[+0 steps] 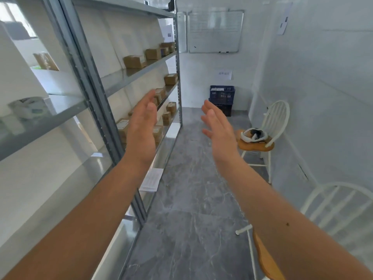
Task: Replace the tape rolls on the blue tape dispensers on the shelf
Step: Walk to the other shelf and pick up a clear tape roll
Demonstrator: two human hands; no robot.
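Observation:
Both my arms stretch forward at chest height in a narrow storeroom. My left hand (pixel 142 126) is held flat with straight fingers, palm facing right, just in front of the grey metal shelf unit (pixel 113 126). My right hand (pixel 219 128) is also flat and empty, palm facing left, over the aisle floor. Neither hand touches anything. No blue tape dispenser or tape roll shows in this view. A blurred white object (pixel 28 108) sits on a shelf at the far left.
Small cardboard boxes (pixel 134 61) line several shelf levels on the left. Two dark blue crates (pixel 222 98) stand stacked at the far wall under a whiteboard (pixel 215 31). White chairs (pixel 266 130) stand along the right wall, one holding a headset-like item. A paper sheet (pixel 151 179) lies low by the shelf.

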